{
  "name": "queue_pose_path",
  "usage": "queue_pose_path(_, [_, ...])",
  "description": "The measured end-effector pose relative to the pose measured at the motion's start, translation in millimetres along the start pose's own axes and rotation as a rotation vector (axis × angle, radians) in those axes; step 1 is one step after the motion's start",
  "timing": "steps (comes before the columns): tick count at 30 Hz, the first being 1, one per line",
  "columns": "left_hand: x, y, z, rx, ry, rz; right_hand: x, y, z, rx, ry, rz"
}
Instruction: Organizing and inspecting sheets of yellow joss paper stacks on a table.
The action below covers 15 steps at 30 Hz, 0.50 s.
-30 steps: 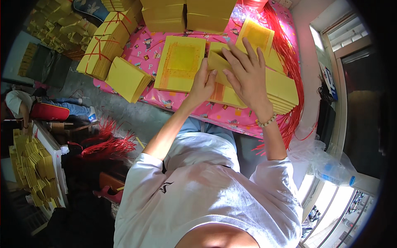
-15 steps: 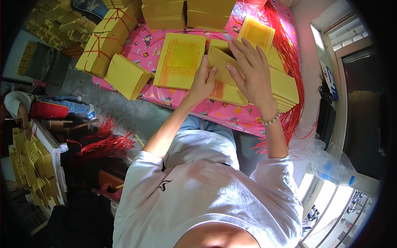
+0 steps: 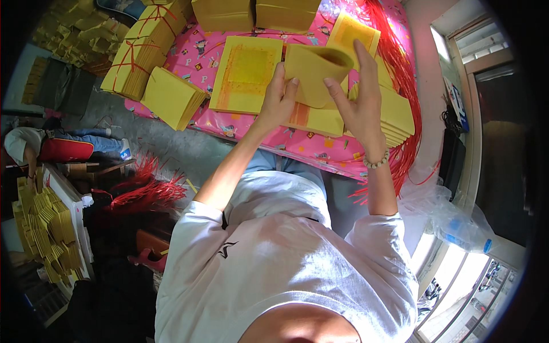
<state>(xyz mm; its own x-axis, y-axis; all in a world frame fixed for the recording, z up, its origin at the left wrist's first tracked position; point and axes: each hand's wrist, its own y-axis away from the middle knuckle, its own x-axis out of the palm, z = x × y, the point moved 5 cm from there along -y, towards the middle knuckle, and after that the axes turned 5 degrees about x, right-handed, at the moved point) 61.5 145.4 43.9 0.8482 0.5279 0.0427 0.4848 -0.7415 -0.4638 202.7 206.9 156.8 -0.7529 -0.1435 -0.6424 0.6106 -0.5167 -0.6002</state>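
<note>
- With left grip [image 3: 276, 104], pinches the left edge of the folded yellow paper [image 3: 311, 77] between thumb and fingers.
- With right grip [image 3: 363, 108], spreads thumb and fingers beside the paper's curled right side; cannot tell whether touching.
- Has the paper over a flat yellow stack [image 3: 323, 121] on the pink-covered bench [image 3: 311, 146].
- Left of the paper, a printed yellow stack [image 3: 246, 74]; farther left, tied bundles [image 3: 137, 60].
- Right of the paper, red strips [image 3: 407, 106].

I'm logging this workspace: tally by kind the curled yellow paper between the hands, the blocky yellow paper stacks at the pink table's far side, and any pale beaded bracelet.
Curled yellow paper: 1
Blocky yellow paper stacks: 2
Pale beaded bracelet: 1
Total: 4
</note>
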Motion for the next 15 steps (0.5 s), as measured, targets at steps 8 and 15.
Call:
queue_pose_path(8, [3, -10, -37, -0.547, 0.361, 0.069, 41, 25, -52, 0.615, -0.837, 0.245])
queue_pose_path(15, [7, -9, -34, -0.656, 0.407, 0.057, 53, 33, -51, 0.844, -0.979, 0.271])
